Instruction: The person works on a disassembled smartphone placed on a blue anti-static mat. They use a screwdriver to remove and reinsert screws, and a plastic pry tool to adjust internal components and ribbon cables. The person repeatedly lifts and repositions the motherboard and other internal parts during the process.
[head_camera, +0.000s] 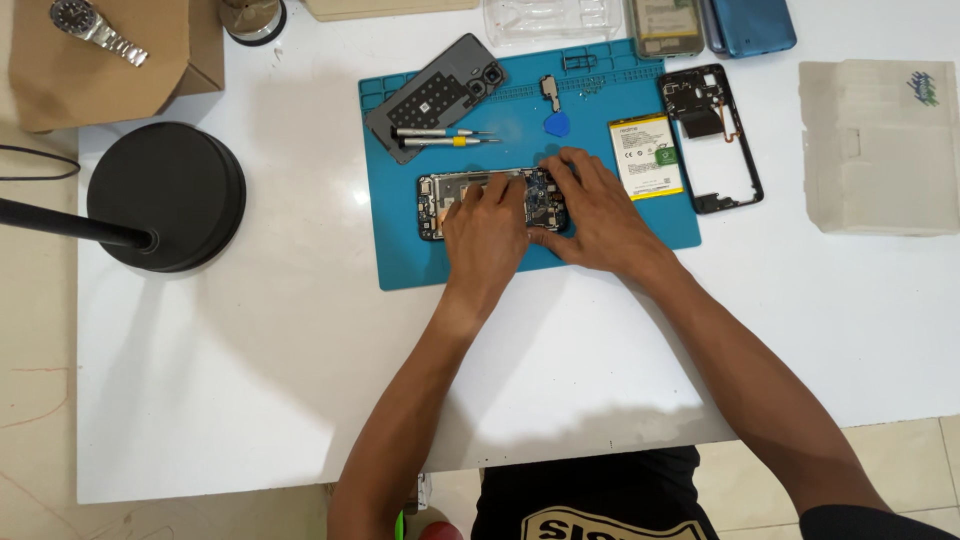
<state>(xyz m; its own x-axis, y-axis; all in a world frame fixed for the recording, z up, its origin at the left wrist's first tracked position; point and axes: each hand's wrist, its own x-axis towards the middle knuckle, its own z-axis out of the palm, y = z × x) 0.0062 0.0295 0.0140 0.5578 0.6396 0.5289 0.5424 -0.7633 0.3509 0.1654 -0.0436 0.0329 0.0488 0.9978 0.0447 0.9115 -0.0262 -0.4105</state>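
Observation:
An opened phone body (450, 200) with its circuit board exposed lies on a blue work mat (420, 255). My left hand (487, 228) rests flat over the phone's middle, pressing it down. My right hand (590, 210) sits at the phone's right end, with fingertips bent onto the board there. Whether the right fingers pinch a small part is hidden. A grey back cover (432, 97) and two screwdrivers (440, 137) lie on the mat above the phone.
A phone battery (645, 155), a black mid-frame (712, 138), a blue pick (556, 125) and a small metal bracket (551, 92) lie nearby. A black lamp base (165, 195) stands left, a white foam block (875, 145) right, other phones (745, 25) behind, a wristwatch (98, 30) far left.

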